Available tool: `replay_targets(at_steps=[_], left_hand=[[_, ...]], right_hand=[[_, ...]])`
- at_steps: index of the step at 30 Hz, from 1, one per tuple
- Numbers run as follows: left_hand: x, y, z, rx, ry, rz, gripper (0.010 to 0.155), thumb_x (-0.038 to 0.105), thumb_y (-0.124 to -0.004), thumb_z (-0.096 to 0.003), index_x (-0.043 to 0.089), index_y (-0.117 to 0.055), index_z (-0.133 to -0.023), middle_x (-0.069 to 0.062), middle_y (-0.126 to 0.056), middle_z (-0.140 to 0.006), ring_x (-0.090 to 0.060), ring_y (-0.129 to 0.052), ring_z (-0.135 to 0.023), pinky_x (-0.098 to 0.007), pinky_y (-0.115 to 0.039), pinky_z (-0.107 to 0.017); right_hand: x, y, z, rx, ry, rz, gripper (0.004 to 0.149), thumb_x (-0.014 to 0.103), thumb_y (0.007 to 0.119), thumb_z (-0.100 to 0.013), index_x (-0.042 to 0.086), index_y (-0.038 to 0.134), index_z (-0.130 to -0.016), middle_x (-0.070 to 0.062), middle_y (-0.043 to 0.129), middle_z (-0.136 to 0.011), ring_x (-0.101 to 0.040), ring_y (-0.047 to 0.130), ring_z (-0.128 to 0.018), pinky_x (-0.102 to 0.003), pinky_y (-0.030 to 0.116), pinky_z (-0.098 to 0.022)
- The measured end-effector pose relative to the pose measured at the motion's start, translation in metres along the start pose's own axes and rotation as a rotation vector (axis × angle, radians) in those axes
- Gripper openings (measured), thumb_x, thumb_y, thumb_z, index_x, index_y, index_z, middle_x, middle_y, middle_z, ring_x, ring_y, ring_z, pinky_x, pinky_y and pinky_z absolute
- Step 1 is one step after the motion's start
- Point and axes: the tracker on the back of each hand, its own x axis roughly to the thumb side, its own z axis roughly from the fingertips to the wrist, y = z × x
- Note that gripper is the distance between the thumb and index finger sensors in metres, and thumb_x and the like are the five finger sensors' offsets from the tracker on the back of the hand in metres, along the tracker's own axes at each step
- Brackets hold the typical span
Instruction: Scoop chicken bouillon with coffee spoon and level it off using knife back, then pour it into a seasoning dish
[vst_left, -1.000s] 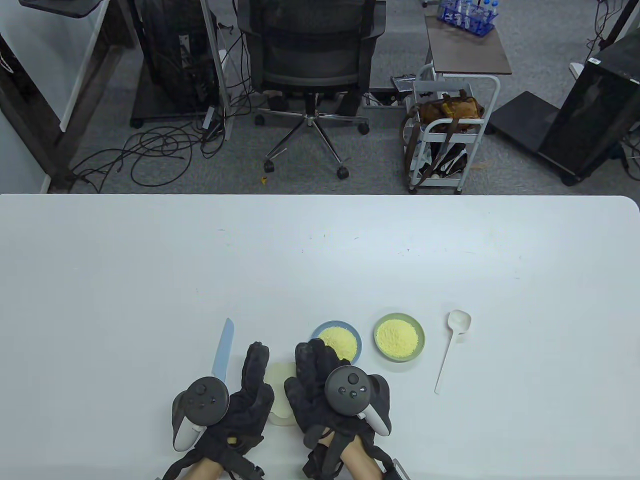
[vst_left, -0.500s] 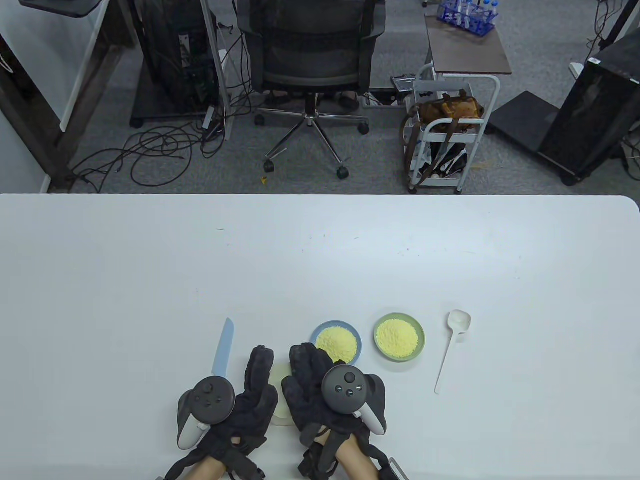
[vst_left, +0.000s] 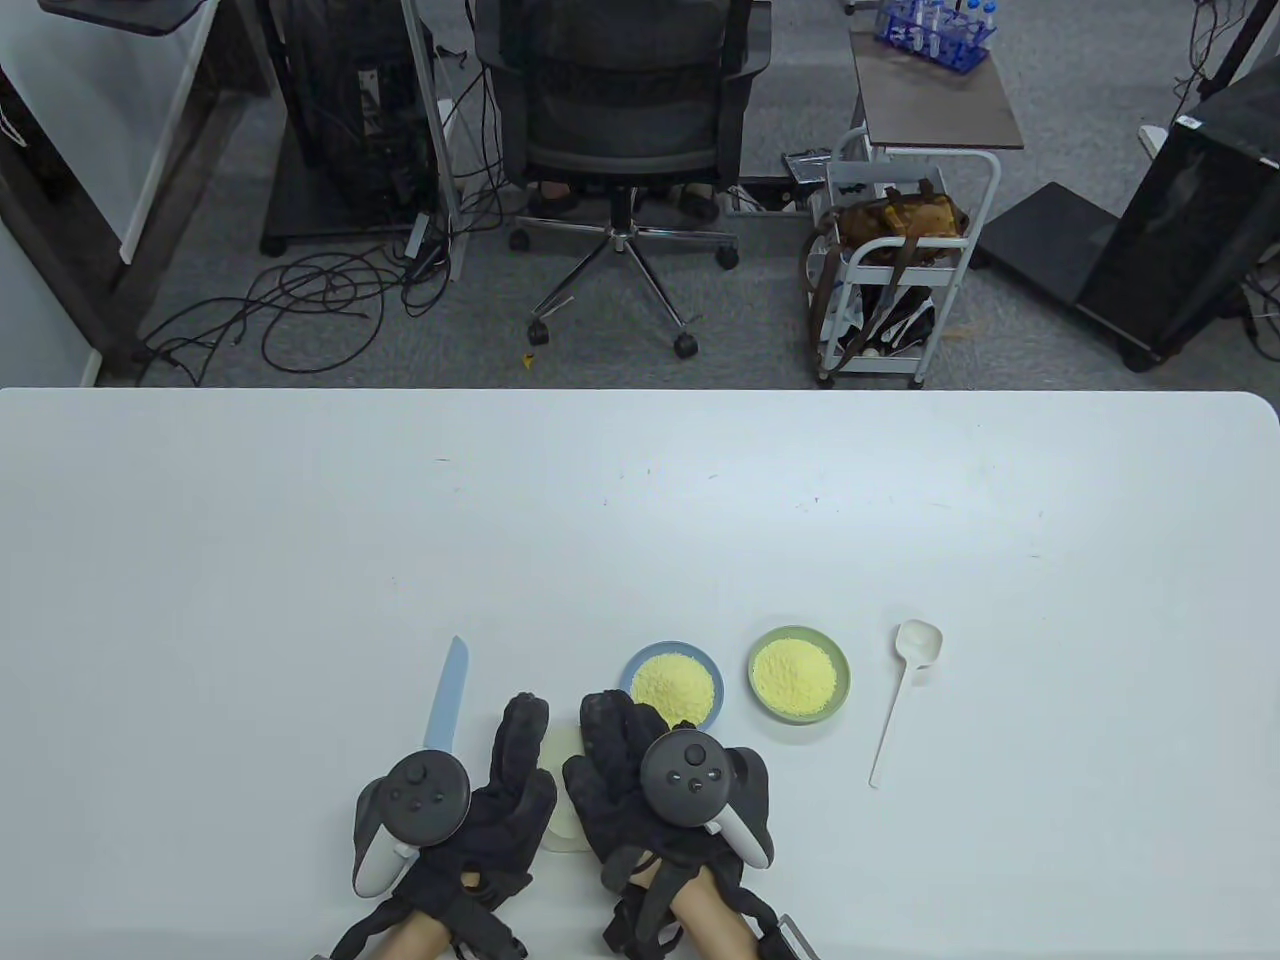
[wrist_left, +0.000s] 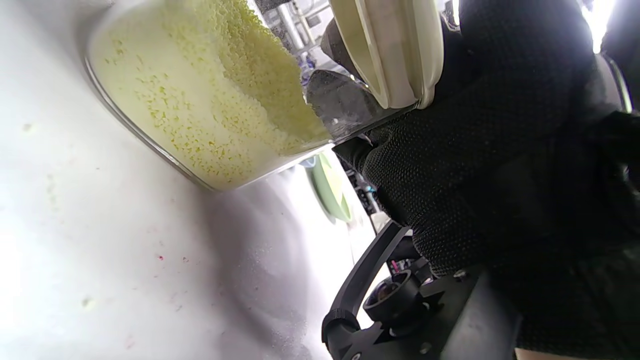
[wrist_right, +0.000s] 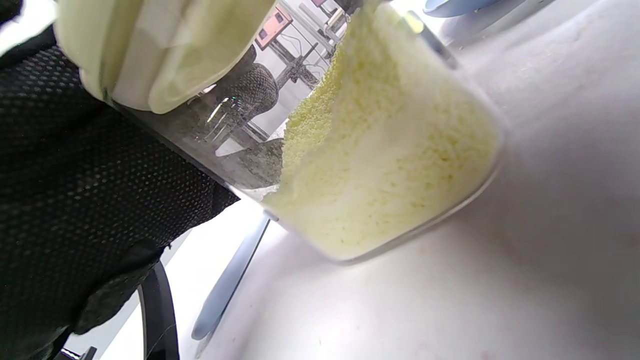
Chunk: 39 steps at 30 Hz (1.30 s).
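Near the tabletop's (vst_left: 640, 480) front edge, the left hand (vst_left: 500, 790) and right hand (vst_left: 640, 790) flank a glass jar of chicken bouillon (wrist_left: 215, 110), fingers wrapped round its sides under the cream lid (vst_left: 560, 790). The blue knife (vst_left: 446, 697) lies just left of the left hand. The blue dish (vst_left: 672, 683) touches the right fingertips; the green seasoning dish (vst_left: 799, 674) and white coffee spoon (vst_left: 902, 690) sit rightward. The tabletop's far half lies bare.

- A clear jar (wrist_right: 380, 150) stands on the white table (wrist_right: 525, 280), with yellow grains (wrist_right: 380, 165) piled inside.
- Its pale lid (wrist_right: 150, 45) is at the top.
- A black glove (wrist_right: 75, 200) is against the jar.
- A blue knife (wrist_right: 225, 285) lies behind.
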Motion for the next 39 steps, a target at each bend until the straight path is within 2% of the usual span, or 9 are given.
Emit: replay_targets(at_steps=[6,12,16,19,23,26,39], left_hand=[[0.0,0.004,0.0,0.0,-0.002,-0.029,0.086,0.073,-0.036,-0.0437,0.03,0.0,-0.108,-0.006,0.004,-0.117,-0.033,0.0,-0.113,-0.061,-0.026,-0.079],[0.004,0.018,0.007,0.068,0.024,-0.264,0.087,0.073,-0.037,-0.0434,0.026,-0.004,-0.109,-0.01,-0.003,-0.118,-0.037,-0.004,-0.113,-0.062,-0.028,-0.078],[0.004,0.027,0.011,0.12,0.062,-0.363,0.088,0.073,-0.037,-0.0428,0.026,-0.005,-0.109,-0.011,-0.004,-0.119,-0.037,-0.005,-0.113,-0.062,-0.028,-0.078],[0.005,0.035,0.015,0.174,0.108,-0.445,0.088,0.073,-0.037,-0.0427,0.026,-0.006,-0.11,-0.011,-0.006,-0.119,-0.038,-0.006,-0.113,-0.062,-0.028,-0.078],[0.004,0.044,0.021,0.242,0.201,-0.618,0.088,0.073,-0.037,-0.0423,0.025,-0.007,-0.11,-0.012,-0.008,-0.119,-0.039,-0.01,-0.113,-0.063,-0.029,-0.077],[0.001,0.046,0.022,0.229,0.24,-0.619,0.088,0.073,-0.036,-0.0424,0.025,-0.007,-0.11,-0.014,-0.007,-0.119,-0.04,-0.008,-0.113,-0.063,-0.029,-0.077],[0.002,0.041,0.019,0.191,0.264,-0.632,0.088,0.073,-0.037,-0.0428,0.026,-0.007,-0.11,-0.014,-0.007,-0.119,-0.039,-0.008,-0.113,-0.063,-0.028,-0.078]], right_hand=[[0.0,0.0,0.001,-0.011,-0.014,0.013,0.073,0.063,0.041,-0.045,0.02,0.019,-0.1,-0.013,0.007,-0.11,-0.048,0.009,-0.101,-0.069,-0.01,-0.062],[0.001,-0.004,0.006,-0.034,-0.023,0.058,0.074,0.063,0.042,-0.044,0.021,0.02,-0.101,-0.012,0.007,-0.11,-0.048,0.008,-0.101,-0.069,-0.011,-0.062],[0.007,-0.012,0.012,-0.086,-0.049,0.119,0.074,0.063,0.043,-0.044,0.02,0.021,-0.101,-0.011,0.007,-0.11,-0.048,0.008,-0.101,-0.068,-0.011,-0.062],[0.011,-0.02,0.016,-0.137,-0.047,0.209,0.074,0.062,0.045,-0.044,0.02,0.024,-0.101,-0.011,0.011,-0.111,-0.047,0.007,-0.102,-0.067,-0.013,-0.062],[0.016,-0.035,0.022,-0.223,-0.009,0.455,0.073,0.061,0.048,-0.045,0.02,0.027,-0.102,-0.01,0.011,-0.112,-0.047,0.005,-0.102,-0.066,-0.014,-0.063],[0.017,-0.039,0.025,-0.237,0.006,0.526,0.073,0.061,0.047,-0.045,0.02,0.027,-0.102,-0.011,0.011,-0.112,-0.047,0.005,-0.102,-0.067,-0.013,-0.063],[0.016,-0.037,0.023,-0.199,0.033,0.526,0.073,0.06,0.048,-0.045,0.019,0.029,-0.102,-0.012,0.013,-0.112,-0.048,0.008,-0.101,-0.066,-0.012,-0.063]])
